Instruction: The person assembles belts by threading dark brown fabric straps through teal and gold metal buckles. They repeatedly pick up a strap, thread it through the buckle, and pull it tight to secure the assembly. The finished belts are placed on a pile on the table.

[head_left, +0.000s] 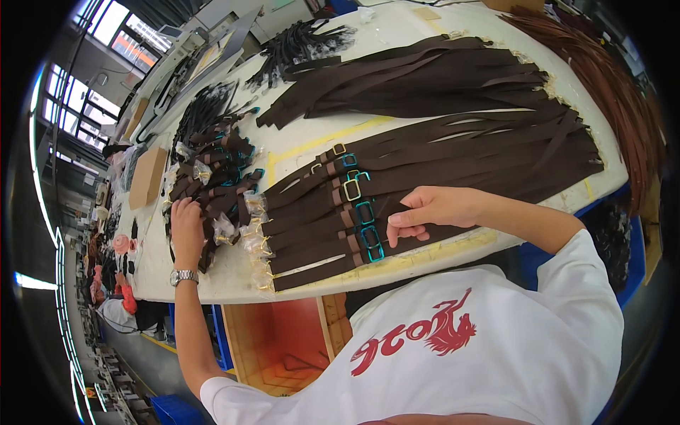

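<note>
My left hand (pixel 187 228) reaches into a heap of short dark straps with buckles (pixel 230 159), some with blue film and clear wrapping. Its fingers curl down into the heap, and what they grip is hidden. Closer to me, my right hand (pixel 433 212) pinches the dark end of a belt strap (pixel 397 208) between thumb and fingers. Under it, long dark brown belt straps (pixel 467 159) lie side by side across the table. A slanting row of square buckles (pixel 352 189) crosses them, some gold and some edged in blue film.
Another stack of brown straps (pixel 404 81) lies farther back on the white table (pixel 290 145). Black strap bundles (pixel 301 49) rest at the far left, near a cardboard piece (pixel 147 177). Reddish-brown strips (pixel 602 71) hang over the right edge. Below the front edge stands a wooden box (pixel 237 333).
</note>
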`<state>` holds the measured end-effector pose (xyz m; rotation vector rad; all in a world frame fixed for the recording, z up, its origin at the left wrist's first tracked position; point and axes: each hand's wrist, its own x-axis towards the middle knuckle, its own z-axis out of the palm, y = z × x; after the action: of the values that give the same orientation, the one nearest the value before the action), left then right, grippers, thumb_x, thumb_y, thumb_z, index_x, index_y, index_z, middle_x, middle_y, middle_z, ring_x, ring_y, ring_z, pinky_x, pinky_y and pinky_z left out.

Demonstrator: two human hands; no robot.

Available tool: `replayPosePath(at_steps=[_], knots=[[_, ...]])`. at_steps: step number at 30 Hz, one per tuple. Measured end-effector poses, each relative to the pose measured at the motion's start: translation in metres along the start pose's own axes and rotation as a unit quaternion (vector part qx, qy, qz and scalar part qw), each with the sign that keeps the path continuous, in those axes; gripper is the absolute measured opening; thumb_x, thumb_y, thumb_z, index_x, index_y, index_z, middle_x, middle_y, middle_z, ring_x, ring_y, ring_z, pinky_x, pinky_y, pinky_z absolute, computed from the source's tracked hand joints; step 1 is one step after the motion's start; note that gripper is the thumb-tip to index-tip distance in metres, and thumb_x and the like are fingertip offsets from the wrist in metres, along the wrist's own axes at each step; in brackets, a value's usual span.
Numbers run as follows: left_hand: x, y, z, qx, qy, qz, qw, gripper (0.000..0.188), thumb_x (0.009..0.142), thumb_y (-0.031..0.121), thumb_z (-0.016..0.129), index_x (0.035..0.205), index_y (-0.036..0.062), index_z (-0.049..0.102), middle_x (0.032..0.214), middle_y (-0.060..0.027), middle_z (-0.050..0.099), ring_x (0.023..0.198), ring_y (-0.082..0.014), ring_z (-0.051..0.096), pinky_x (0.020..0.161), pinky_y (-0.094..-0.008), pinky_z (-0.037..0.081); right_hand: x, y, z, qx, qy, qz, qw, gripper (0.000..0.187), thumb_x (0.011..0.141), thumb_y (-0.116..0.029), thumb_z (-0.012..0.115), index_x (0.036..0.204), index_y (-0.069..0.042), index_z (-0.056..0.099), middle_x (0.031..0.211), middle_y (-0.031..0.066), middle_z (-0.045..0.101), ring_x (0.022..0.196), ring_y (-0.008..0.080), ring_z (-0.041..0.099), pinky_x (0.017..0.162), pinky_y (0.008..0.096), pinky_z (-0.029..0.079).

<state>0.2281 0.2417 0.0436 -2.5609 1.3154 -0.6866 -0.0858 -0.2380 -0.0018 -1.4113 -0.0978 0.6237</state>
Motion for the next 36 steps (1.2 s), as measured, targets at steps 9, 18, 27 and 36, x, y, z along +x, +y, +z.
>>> replayPosePath(at_steps=[9, 18, 27, 36], knots=[[0.031, 0.077, -0.121, -0.156, 0.295, -0.18, 0.925, 0.023, 0.106, 0.001, 0.06, 0.125, -0.0063, 0.072, 0.103, -0.0141, 0.077, 0.086, -0.021, 0.07, 0.079, -0.0328, 0.053, 0.021, 0.007, 0.0, 0.014, 0.01, -0.024, 1.0, 0.04, 0.114, -0.034, 0.056, 0.103, -0.002, 0.076, 0.071, -0.0063, 0.046, 0.065, 0.0063, 0.038, 0.062, 0.0255, 0.036], [0.023, 0.24, -0.152, -0.404, 0.052, -0.097, 0.908, 0.034, 0.089, -0.013, 0.053, 0.111, -0.0036, 0.078, 0.1, -0.0125, 0.079, 0.087, -0.0187, 0.074, 0.084, -0.0288, 0.055, 0.027, -0.011, 0.034, 0.015, 0.03, -0.11, 0.993, 0.042, 0.113, -0.041, 0.056, 0.117, -0.004, 0.077, 0.084, -0.003, 0.063, 0.066, 0.005, 0.038, 0.057, 0.0257, 0.032], [0.033, 0.286, -0.104, -0.793, -0.05, -0.308, 0.524, 0.021, 0.109, 0.015, 0.063, 0.117, -0.0041, 0.065, 0.083, -0.0083, 0.071, 0.065, -0.0092, 0.065, 0.055, -0.0234, 0.055, 0.027, 0.007, 0.053, 0.137, -0.048, -0.078, 0.986, 0.054, 0.101, -0.054, 0.075, 0.111, -0.001, 0.076, 0.103, 0.008, 0.079, 0.056, 0.0063, 0.034, 0.052, 0.0271, 0.029], [0.045, 0.222, -0.051, -0.96, 0.098, -0.254, 0.063, 0.027, 0.117, 0.007, 0.045, 0.135, -0.0124, 0.051, 0.127, -0.0212, 0.066, 0.112, -0.0273, 0.073, 0.107, -0.0416, 0.064, 0.05, 0.034, 0.072, -0.032, -0.065, -0.145, 0.987, 0.049, 0.097, -0.038, 0.084, 0.131, -0.005, 0.072, 0.117, 0.0073, 0.079, 0.109, 0.0176, 0.07, 0.098, 0.0329, 0.053]])
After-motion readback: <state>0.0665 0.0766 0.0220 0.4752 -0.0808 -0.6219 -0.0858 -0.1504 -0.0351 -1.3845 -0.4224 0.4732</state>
